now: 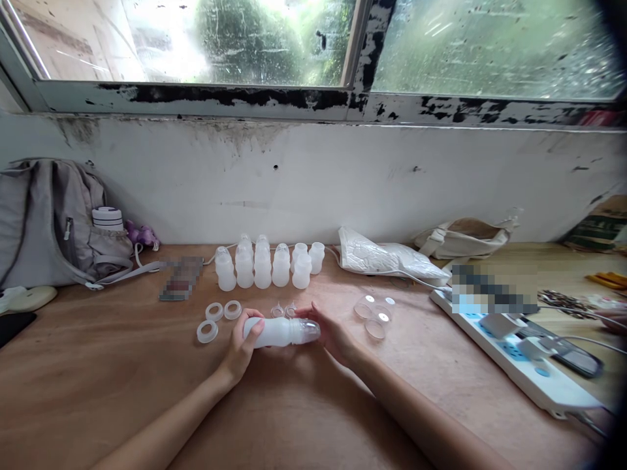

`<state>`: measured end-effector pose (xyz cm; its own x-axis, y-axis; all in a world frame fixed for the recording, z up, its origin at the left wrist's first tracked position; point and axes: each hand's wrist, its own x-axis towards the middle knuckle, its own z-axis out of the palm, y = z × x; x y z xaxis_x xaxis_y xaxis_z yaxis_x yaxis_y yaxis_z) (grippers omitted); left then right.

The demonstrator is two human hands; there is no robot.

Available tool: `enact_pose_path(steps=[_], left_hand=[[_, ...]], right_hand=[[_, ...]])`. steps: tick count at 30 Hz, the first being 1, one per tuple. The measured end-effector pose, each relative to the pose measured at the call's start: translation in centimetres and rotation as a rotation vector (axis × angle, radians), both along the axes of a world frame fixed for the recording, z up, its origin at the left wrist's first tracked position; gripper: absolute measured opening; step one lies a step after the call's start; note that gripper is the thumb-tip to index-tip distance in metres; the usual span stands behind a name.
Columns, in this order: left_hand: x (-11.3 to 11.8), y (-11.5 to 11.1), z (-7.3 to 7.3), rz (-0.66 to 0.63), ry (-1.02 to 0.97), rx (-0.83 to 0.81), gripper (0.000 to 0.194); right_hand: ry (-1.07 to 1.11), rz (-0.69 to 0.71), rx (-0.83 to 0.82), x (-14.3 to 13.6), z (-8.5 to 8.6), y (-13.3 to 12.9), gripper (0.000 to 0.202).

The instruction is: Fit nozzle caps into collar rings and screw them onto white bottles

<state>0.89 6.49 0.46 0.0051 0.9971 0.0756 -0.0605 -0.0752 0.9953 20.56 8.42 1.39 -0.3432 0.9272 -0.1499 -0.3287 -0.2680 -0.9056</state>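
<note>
A frosted white bottle (274, 332) with a clear domed cap lies level above the table, its cap end to the right. Wrapped round its base is my left hand (244, 339), thumb on top. My right hand (333, 334) is at the cap end, palm beside the dome, its fingers partly behind the bottle. Behind stand several white bottles (262, 269), some capped and others open at the top. White rings (207, 331) lie left of my hands. Two clear nipples (277, 309) sit just behind the held bottle. Clear caps (375, 328) and small white discs (390, 301) are at the right.
A grey backpack (53, 222) stands at the far left, near a blurred phone (181, 279). At the back lie a white plastic package (372, 253) and a beige bag (465, 236). A power strip (533, 375) with chargers runs along the right. Part of another person's hand shows at the right edge.
</note>
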Motion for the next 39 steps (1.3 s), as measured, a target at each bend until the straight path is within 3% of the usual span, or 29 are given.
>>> enact_pose_path(steps=[4, 14, 25, 29, 34, 39], left_hand=[[0.1, -0.8, 0.3, -0.079, 0.122, 0.053, 0.020], [0.0, -2.3, -0.4, 0.024, 0.272, 0.281, 0.012], [0.0, -2.5, -0.8, 0.049, 0.258, 0.418, 0.011], [0.0, -1.9, -0.7, 0.042, 0.284, 0.300, 0.011], [0.3, -0.1, -1.1, 0.044, 0.094, -0.027, 0.023], [0.4, 0.6, -1.5, 0.080, -0.034, -0.043, 0.027]], right_hand=[[0.087, 0.092, -0.124, -1.3, -0.8, -1.0, 0.043], [0.011, 0.052, 0.040, -2.3, -0.7, -2.6, 0.030], [-0.015, 0.088, 0.107, -2.1, -0.6, -2.4, 0.017], [-0.104, 0.000, 0.106, -2.1, -0.8, -1.7, 0.017], [-0.271, -0.194, -0.102, -1.8, -0.9, -0.4, 0.024], [-0.275, -0.174, -0.029, -1.6, 0.3, -0.4, 0.029]])
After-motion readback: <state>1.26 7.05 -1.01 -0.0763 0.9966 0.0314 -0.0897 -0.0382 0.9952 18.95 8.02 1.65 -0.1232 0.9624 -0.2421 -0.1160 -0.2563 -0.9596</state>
